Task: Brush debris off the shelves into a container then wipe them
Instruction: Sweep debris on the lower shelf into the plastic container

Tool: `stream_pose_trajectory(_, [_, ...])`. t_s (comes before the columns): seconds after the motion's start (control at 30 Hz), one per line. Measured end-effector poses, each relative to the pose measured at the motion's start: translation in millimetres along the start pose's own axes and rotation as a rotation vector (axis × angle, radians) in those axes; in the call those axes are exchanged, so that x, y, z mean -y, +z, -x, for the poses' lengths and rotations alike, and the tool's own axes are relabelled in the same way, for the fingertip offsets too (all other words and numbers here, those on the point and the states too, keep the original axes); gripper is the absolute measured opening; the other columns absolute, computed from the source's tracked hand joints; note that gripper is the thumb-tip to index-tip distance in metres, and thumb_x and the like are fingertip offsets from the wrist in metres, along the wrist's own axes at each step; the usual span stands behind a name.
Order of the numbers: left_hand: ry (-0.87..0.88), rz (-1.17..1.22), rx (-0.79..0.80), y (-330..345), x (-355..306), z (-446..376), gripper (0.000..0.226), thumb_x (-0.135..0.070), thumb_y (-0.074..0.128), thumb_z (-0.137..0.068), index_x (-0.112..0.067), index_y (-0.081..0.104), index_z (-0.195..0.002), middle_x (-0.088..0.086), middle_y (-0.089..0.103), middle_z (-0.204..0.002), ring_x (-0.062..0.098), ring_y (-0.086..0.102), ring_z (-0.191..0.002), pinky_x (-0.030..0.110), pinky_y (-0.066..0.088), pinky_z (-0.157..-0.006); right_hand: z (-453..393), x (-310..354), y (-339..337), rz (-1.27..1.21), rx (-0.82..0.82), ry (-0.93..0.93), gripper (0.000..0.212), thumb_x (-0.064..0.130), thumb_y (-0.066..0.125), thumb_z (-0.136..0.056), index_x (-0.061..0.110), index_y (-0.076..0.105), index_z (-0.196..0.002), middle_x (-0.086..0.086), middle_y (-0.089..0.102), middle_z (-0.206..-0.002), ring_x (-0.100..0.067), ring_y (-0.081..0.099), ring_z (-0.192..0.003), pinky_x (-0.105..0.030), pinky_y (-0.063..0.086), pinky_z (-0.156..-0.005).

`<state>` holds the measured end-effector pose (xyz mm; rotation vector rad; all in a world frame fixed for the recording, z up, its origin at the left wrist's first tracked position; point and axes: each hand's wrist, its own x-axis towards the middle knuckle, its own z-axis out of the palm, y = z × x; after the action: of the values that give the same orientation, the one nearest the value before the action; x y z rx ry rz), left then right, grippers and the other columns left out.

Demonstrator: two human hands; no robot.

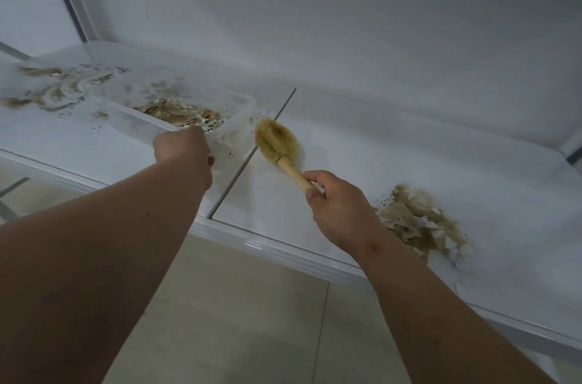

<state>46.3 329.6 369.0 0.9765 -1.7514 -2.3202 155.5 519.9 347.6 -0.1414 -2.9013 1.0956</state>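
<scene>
head view: left hand (184, 149) grips the light, flexible tub (176, 106) rim; right hand (335, 205) pinches the stiff brush (278, 141) handle just right of the tub.

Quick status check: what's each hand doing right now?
Left hand grips clear container, debris inside. Right hand holds brush beside it. Debris pile waits on shelf.
</scene>
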Motion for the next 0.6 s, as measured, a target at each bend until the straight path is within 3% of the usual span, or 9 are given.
stream_pose_trajectory(0.07, [-0.03,-0.009,0.014,3,-1,3,0.013,-0.012,0.058,-0.087,-0.015,0.055,-0.075,0.002,0.056,-0.078,0.017,0.058,-0.074,0.035,0.058,-0.072,2,-2,-2,-0.027,-0.019,-0.005,0.034,0.027,0.043,-0.101,0.028,0.052,-0.133,0.012,0.054,-0.076,-0.018,0.062,-0.078,-0.035,0.053,-0.074])
stream_pose_trajectory(0.13, [0.002,0.017,0.009,6,1,14,0.003,-0.013,0.061,-0.083,-0.01,0.062,-0.084,0.004,0.057,-0.077,0.016,0.058,-0.069,0.04,0.06,-0.072,4,-4,-4,-0.05,-0.062,-0.012,0.033,0.026,0.042,-0.101,0.029,0.052,-0.132,0.011,0.055,-0.075,-0.016,0.06,-0.076,-0.034,0.051,-0.072])
stream_pose_trajectory(0.23, [0.025,-0.008,0.05,8,13,29,0.019,-0.015,0.062,-0.08,-0.008,0.064,-0.097,0.005,0.059,-0.081,0.016,0.06,-0.066,0.042,0.06,-0.068,7,-5,-8,-0.098,-0.162,-0.017,0.034,0.026,0.043,-0.101,0.03,0.051,-0.134,0.012,0.056,-0.075,-0.01,0.057,-0.072,-0.029,0.047,-0.068])
stream_pose_trajectory(0.6, [0.1,-0.096,0.212,12,46,108,0.007,-0.013,0.059,-0.082,-0.011,0.053,-0.084,0.009,0.054,-0.076,0.02,0.057,-0.063,0.045,0.06,-0.069,24,-9,-44,-0.185,-0.346,-0.016,0.042,0.035,0.046,-0.099,0.027,0.043,-0.14,0.012,0.056,-0.086,-0.006,0.056,-0.065,-0.024,0.043,-0.055])
